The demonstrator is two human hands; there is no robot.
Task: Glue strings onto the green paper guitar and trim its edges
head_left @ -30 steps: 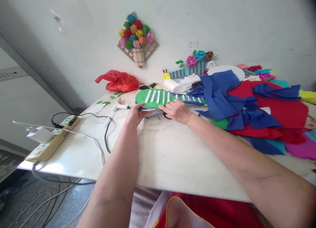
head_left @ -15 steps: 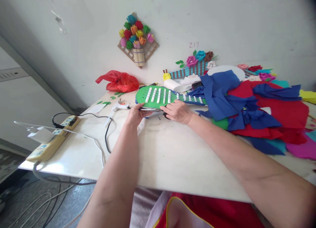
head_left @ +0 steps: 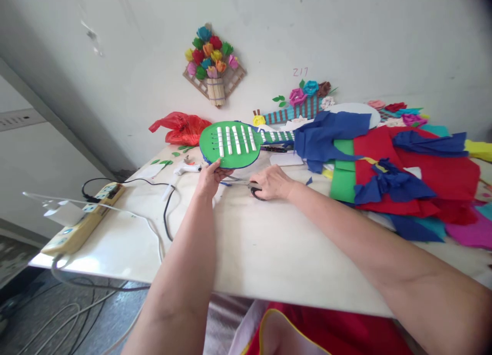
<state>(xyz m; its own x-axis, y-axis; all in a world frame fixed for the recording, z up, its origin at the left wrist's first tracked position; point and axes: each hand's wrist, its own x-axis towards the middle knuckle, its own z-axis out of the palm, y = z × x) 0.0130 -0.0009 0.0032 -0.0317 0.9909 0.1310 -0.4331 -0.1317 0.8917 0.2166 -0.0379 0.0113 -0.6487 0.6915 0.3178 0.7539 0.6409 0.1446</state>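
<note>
A green craft instrument (head_left: 229, 145), shaped like a lute with a round body, white bars and a narrow neck, is tilted up above the table. My left hand (head_left: 212, 176) grips the near edge of its body, thumb on top. My right hand (head_left: 272, 182) is closed around the black handles of a pair of scissors (head_left: 255, 190), apart from the instrument. The scissor blades point left, low over the table. Crumpled blue crepe paper (head_left: 330, 137) hides the end of the neck. A white glue gun (head_left: 187, 168) lies left of my left hand.
A yellow power strip (head_left: 82, 216) with cables lies along the table's left edge. A red plastic bag (head_left: 182, 128) sits at the back. Red paper (head_left: 415, 175) and other coloured sheets pile up on the right. Tulip craft (head_left: 215, 62) hangs on the wall.
The instrument has been raised, tilted and shifted left in my left hand. My right hand has come away from it and moved slightly down, with the scissors now plainly visible. The blue crepe paper has shifted.
</note>
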